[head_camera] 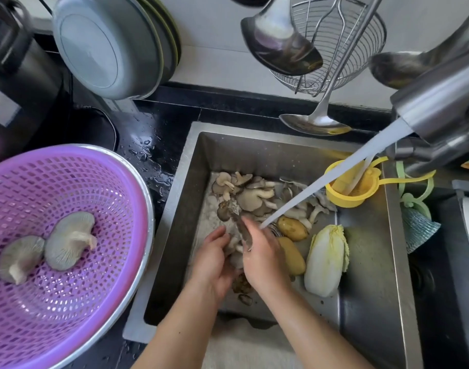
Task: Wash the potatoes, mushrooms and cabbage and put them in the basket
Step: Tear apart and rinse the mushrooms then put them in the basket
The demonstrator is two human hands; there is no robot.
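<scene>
Basket (116, 182), purple, sits in a metal bowl (145, 251) on the wet black desk (148, 134) at left, with two mushrooms (48, 249) lying touching inside it. Right of it is the sink (366, 302). Over the sink's near half the left hand (212, 265) and right hand (265, 259) meet, fingers (217, 234) curled round a mushroom piece (237, 251) held between them, just beside where the stream (321, 187) lands. A mushroom pile (252, 195) lies at the sink's far side. Right of the hands lie two potatoes (292, 228), then the cabbage (326, 259) on its side. A yellow strainer (347, 193) hangs at the sink's right edge under the tap (438, 102).
</scene>
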